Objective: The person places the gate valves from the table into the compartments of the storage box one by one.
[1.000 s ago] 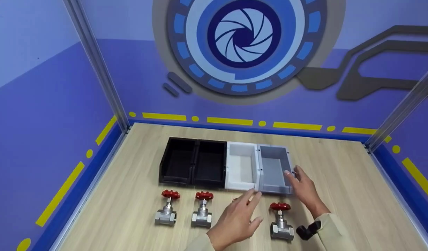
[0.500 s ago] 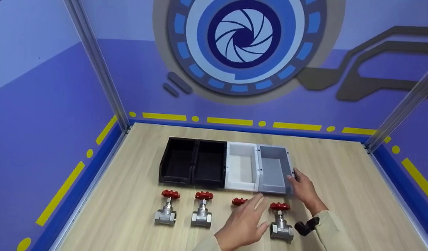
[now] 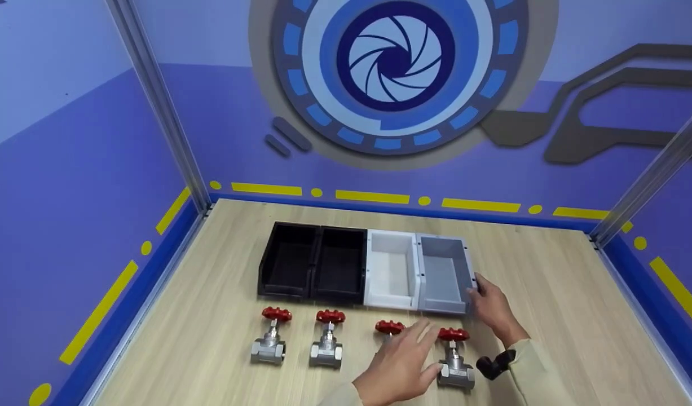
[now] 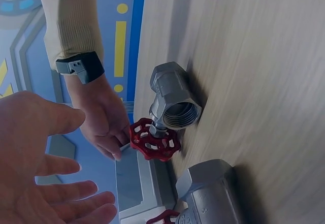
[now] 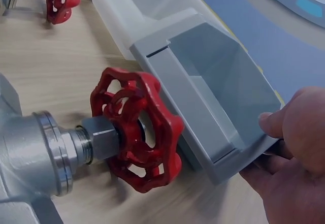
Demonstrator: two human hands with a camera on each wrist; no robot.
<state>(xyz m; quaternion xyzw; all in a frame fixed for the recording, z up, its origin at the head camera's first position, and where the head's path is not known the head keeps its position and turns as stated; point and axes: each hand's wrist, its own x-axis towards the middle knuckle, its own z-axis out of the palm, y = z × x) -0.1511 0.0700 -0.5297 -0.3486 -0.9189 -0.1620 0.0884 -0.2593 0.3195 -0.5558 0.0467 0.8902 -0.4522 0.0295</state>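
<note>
Grey bin (image 3: 444, 282) at R end of a row of 4 on the table (image 3: 554, 293), inside floor in view. R hand (image 3: 495, 311) grips its R wall: thumb over rim on the inner side, fingers outside. White bin (image 3: 392, 273) adjoins on L, floor also visible; then inner blk bin (image 3: 339, 265) & outer blk bin (image 3: 289, 265), both v. dark inside. L hand (image 3: 399, 361) released, fingers extended, thumb apart, in front of bins, partly hiding 3rd valve (image 3: 389, 327); R-end valve (image 3: 456, 372) near its thumb. 2nd valve (image 3: 326, 351) & far-L valve (image 3: 268, 349), red wheels up, in front of blk bins. Blk strap (image 3: 496, 365) at R cuff.
</note>
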